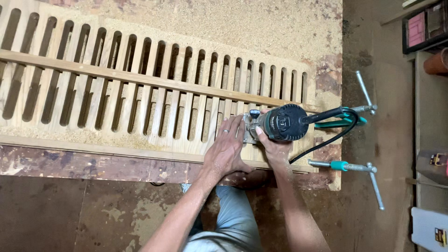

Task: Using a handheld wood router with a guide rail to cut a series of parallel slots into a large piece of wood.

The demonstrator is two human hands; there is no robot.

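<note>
Step in hand: you are running a trim router (282, 122) along a long slotted wooden panel (140, 88), and it sits at the panel's right end, past the last finished slot.
Doing it well: judging from this view, keep the router's base flat on the wood and pressed against the guide strip (140, 78), so the cut stays straight and parallel to its neighbours. Feed steadily and keep both hands clear of the cutter, which the tool body hides from view.
Left hand (227, 147): it lies flat and spread on the panel, fingers extended, with the fingertips touching the router's clear base on its left side. It holds nothing; it presses and steadies.
Right hand (275, 147): it is curled around the lower body of the router, gripping it from the near side. The thumb and fingers are partly hidden under the motor housing.
Cord (326, 140): the black cable leaves the router's right side and loops back toward you over the bench edge; in my judgement it could snag, so keep it behind the tool.
Clamps: one bar clamp (359, 170) sits at the near right corner of the bench, another (361, 109) just beyond it, beside the router.
Workbench (93, 163): its worn near edge shows below the panel.
Sawdust (210, 18): a thick layer covers the far part of the benchtop behind the panel.
</note>
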